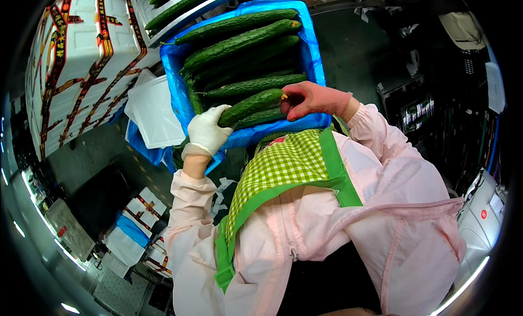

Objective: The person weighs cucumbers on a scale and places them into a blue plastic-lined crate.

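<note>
A green cucumber (251, 108) lies slantwise between my two hands at the near side of a box lined with blue plastic (317, 49). My left hand (208, 129), in a white glove, is closed around the cucumber's left end. My right hand (317, 100), in a reddish-pink glove, has its fingers curled at the other end, by the small yellow-orange blossom tip. Several more cucumbers (239, 43) lie in rows inside the box, and one of them shows partly beneath the held cucumber.
White foam boxes (81, 60) bound with printed tape are stacked at the left. A white foam lid (155, 111) leans beside the blue-lined box. Beyond it, another tray (190, 16) holds cucumbers. Dark crates (417, 111) stand at the right.
</note>
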Action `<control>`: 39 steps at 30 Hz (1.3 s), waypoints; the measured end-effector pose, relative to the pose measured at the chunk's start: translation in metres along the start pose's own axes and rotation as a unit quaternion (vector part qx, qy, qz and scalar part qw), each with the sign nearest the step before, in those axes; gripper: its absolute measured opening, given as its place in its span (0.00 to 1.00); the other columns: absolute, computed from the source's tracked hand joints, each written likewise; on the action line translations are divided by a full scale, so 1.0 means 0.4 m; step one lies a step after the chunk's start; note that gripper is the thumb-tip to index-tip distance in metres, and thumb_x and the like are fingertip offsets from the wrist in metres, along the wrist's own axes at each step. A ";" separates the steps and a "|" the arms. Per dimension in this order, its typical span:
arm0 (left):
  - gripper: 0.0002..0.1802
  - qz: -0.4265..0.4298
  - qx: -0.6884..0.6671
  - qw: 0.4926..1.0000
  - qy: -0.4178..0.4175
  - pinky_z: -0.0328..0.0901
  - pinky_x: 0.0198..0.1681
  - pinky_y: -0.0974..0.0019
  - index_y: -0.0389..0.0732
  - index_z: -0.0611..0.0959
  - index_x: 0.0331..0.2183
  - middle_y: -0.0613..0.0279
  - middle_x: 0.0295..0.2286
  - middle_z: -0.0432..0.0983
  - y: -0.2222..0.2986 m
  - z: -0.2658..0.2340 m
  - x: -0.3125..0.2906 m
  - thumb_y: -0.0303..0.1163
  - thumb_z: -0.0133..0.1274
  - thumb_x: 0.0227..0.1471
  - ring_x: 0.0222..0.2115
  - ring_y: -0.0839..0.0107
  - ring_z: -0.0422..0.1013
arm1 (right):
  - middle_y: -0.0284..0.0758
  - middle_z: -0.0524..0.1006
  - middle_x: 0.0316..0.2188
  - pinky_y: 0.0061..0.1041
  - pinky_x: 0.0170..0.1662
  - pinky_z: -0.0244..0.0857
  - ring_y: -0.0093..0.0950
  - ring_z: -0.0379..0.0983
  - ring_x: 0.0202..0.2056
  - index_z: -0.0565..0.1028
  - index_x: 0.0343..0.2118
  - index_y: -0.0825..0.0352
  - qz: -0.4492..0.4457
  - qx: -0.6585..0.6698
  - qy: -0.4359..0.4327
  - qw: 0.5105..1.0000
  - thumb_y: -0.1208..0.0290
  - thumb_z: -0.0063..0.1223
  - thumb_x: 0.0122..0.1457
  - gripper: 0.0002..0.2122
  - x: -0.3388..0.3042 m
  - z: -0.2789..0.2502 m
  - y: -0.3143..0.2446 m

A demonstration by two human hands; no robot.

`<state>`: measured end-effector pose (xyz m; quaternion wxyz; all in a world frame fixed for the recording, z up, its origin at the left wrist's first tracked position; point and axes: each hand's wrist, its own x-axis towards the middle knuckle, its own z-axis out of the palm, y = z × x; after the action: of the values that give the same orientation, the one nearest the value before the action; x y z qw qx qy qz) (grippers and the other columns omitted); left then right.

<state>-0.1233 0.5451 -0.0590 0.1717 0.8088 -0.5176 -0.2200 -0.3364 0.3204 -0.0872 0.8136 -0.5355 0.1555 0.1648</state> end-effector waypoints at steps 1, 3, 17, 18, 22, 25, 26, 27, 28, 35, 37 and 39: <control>0.21 -0.004 0.012 1.000 -0.007 0.69 0.34 0.59 0.51 0.83 0.38 0.62 0.31 0.79 -0.004 -0.002 -0.002 0.34 0.65 0.36 0.30 0.57 0.75 | 0.29 0.76 0.32 0.17 0.35 0.66 0.15 0.70 0.32 0.72 0.49 0.74 -0.024 0.000 0.009 1.000 0.71 0.64 0.53 0.22 0.002 -0.001 0.009; 0.21 -0.017 -0.005 1.000 0.002 0.69 0.34 0.59 0.51 0.83 0.39 0.62 0.30 0.79 -0.006 0.004 -0.010 0.35 0.65 0.36 0.30 0.57 0.75 | 0.29 0.76 0.33 0.16 0.35 0.65 0.15 0.69 0.31 0.70 0.51 0.73 -0.024 0.004 0.063 0.998 0.71 0.64 0.53 0.23 0.006 0.011 0.021; 0.19 -0.104 0.054 0.990 0.077 0.70 0.36 0.59 0.49 0.83 0.37 0.58 0.31 0.80 -0.044 -0.016 -0.050 0.36 0.65 0.37 0.32 0.56 0.76 | 0.34 0.79 0.35 0.24 0.39 0.70 0.24 0.74 0.34 0.78 0.41 0.69 0.026 -0.071 0.183 0.980 0.75 0.59 0.55 0.11 -0.029 0.014 0.040; 0.19 -0.145 0.038 0.984 0.095 0.70 0.36 0.60 0.48 0.83 0.38 0.57 0.31 0.80 -0.048 -0.028 -0.056 0.36 0.65 0.38 0.33 0.55 0.76 | 0.36 0.78 0.38 0.27 0.42 0.68 0.28 0.73 0.39 0.77 0.41 0.69 -0.037 -0.230 0.175 0.957 0.76 0.59 0.52 0.12 -0.038 0.006 0.051; 0.21 -0.280 -0.160 0.935 0.145 0.68 0.34 0.69 0.41 0.83 0.40 0.62 0.29 0.82 -0.126 -0.040 -0.073 0.39 0.65 0.43 0.29 0.74 0.76 | 0.42 0.69 0.50 0.39 0.54 0.60 0.43 0.63 0.52 0.72 0.48 0.66 -0.163 -0.529 0.194 0.810 0.79 0.57 0.40 0.25 -0.013 -0.011 0.091; 0.19 -0.296 -0.273 0.894 0.196 0.66 0.33 0.72 0.34 0.82 0.39 0.66 0.29 0.79 -0.144 -0.060 -0.064 0.32 0.65 0.44 0.27 0.79 0.69 | 0.41 0.69 0.48 0.38 0.53 0.59 0.41 0.65 0.50 0.68 0.51 0.64 -0.109 -0.610 0.248 0.745 0.76 0.60 0.42 0.28 0.073 -0.037 0.110; 0.18 -0.300 -0.291 0.886 0.200 0.66 0.33 0.72 0.34 0.82 0.39 0.67 0.29 0.78 -0.143 -0.070 -0.057 0.31 0.65 0.44 0.27 0.79 0.69 | 0.40 0.69 0.46 0.38 0.51 0.59 0.41 0.65 0.49 0.69 0.49 0.64 -0.072 -0.643 0.232 0.727 0.75 0.60 0.43 0.26 0.100 -0.038 0.116; 0.18 -0.298 -0.293 0.886 0.199 0.65 0.33 0.72 0.34 0.82 0.39 0.67 0.29 0.78 -0.145 -0.073 -0.052 0.31 0.65 0.44 0.28 0.79 0.69 | 0.39 0.70 0.44 0.37 0.49 0.60 0.40 0.66 0.47 0.69 0.48 0.63 -0.035 -0.673 0.216 0.706 0.73 0.60 0.43 0.25 0.123 -0.037 0.120; 0.18 -0.297 -0.295 0.887 0.197 0.65 0.33 0.72 0.34 0.82 0.39 0.67 0.29 0.78 -0.145 -0.075 -0.047 0.30 0.65 0.45 0.28 0.79 0.69 | 0.39 0.70 0.42 0.37 0.47 0.60 0.39 0.66 0.46 0.70 0.47 0.63 0.003 -0.702 0.200 0.684 0.72 0.61 0.44 0.23 0.143 -0.039 0.130; 0.18 -0.282 -0.291 0.895 0.185 0.66 0.34 0.73 0.34 0.82 0.40 0.67 0.30 0.79 -0.124 -0.050 -0.066 0.28 0.64 0.44 0.29 0.80 0.70 | 0.39 0.69 0.35 0.37 0.42 0.60 0.39 0.66 0.40 0.69 0.39 0.64 -0.203 -0.643 0.105 0.731 0.65 0.62 0.46 0.18 0.089 -0.012 0.169; 0.17 -0.282 -0.297 0.896 0.170 0.66 0.34 0.73 0.35 0.82 0.39 0.67 0.30 0.80 -0.121 -0.038 -0.069 0.29 0.64 0.44 0.29 0.80 0.71 | 0.39 0.69 0.35 0.36 0.41 0.61 0.39 0.67 0.40 0.70 0.39 0.63 -0.173 -0.656 0.066 0.732 0.64 0.61 0.47 0.17 0.071 0.006 0.182; 0.17 -0.279 -0.293 0.900 0.162 0.66 0.34 0.72 0.35 0.82 0.39 0.67 0.30 0.80 -0.123 -0.024 -0.072 0.30 0.65 0.44 0.29 0.79 0.71 | 0.39 0.70 0.36 0.36 0.42 0.61 0.39 0.67 0.40 0.71 0.40 0.63 -0.160 -0.640 0.062 0.749 0.63 0.61 0.48 0.18 0.066 0.012 0.190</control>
<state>-0.0913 0.5916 -0.0706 0.4140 0.8576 -0.1478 -0.2669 -0.3456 0.3558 -0.1590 0.2829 -0.9570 -0.0240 0.0594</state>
